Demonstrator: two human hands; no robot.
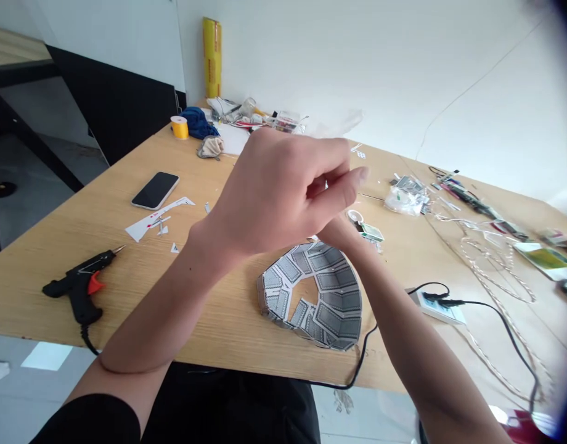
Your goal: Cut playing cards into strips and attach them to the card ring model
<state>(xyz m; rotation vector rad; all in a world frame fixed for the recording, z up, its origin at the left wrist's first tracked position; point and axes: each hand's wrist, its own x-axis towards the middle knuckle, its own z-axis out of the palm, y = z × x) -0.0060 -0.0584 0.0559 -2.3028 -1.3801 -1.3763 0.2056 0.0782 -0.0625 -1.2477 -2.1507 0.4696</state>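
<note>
My left hand (290,188) is raised above the table, close to the camera, with its fingers curled and the thumb laid alongside them. What it holds, if anything, is hidden. Behind it, my right hand (335,232) shows only near the wrist; its fingers are covered by the left hand. Below both hands, a bowl-shaped piece (339,280) made of grey patterned panels with white edges lies on the table. Its middle is open and shows the wood. Neither hand is seen touching this piece.
A black glue gun (82,287) with an orange trigger lies at left. Nearby are a phone (155,190) and paper offcuts (142,228). A yellow spool (179,127) stands at the back. At right are a power strip (438,307), cords and a clear plastic bag (406,198).
</note>
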